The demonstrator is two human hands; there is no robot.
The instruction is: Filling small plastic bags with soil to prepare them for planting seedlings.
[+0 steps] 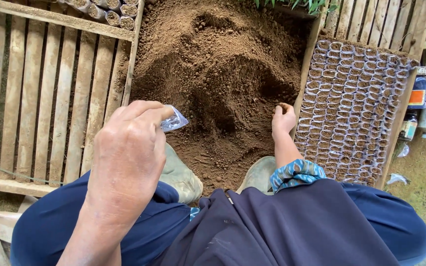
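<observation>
Many soil-filled bags point(353, 106) pack the right rack; left rack point(50, 98) nearly bare. Left hand point(129, 152) pinches an empty clear bag point(173, 120); right hand point(283, 118) closes on soil point(223, 74).

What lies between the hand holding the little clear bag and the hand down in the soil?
In the head view, only loose brown soil lies between the left hand with the small clear bag and the right hand.
</observation>
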